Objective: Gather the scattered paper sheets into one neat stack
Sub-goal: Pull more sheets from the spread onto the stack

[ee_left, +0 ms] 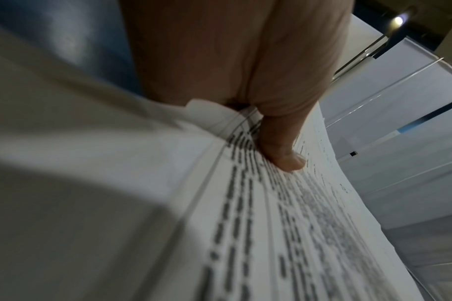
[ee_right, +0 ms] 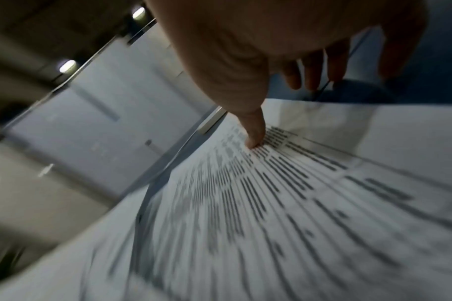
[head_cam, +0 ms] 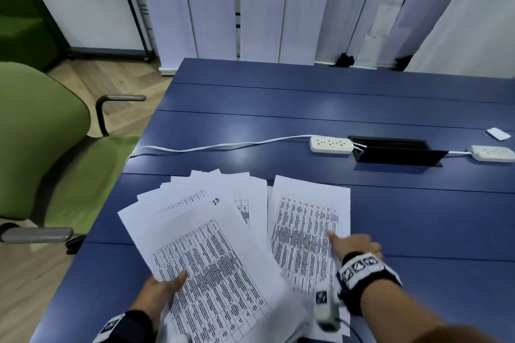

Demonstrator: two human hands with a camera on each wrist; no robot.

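Closest to the head camera, two forearms reach in from the bottom edge, each wearing a dark wrist strap with black-and-white markers. Left hand grips the near-left edge of a fanned bundle of paper sheets, its thumb lying on top of a printed table; the fingers underneath are hidden by the paper. Right hand is spread, with its thumb pressing down on a separate printed sheet that lies flat just to the right of the bundle. Its other fingers hang beyond the sheet's right edge, over the blue table. The two hands are apart.

Both wrist views are blurred, so the print cannot be read; only a handwritten "13" shows on one page in the head view. Bottom edges of the sheets are cut off by the frame.

Farther back, a white power strip with its cord lies beside a dark cable hatch. A second strip is cut off at the right. A green chair stands to the left.
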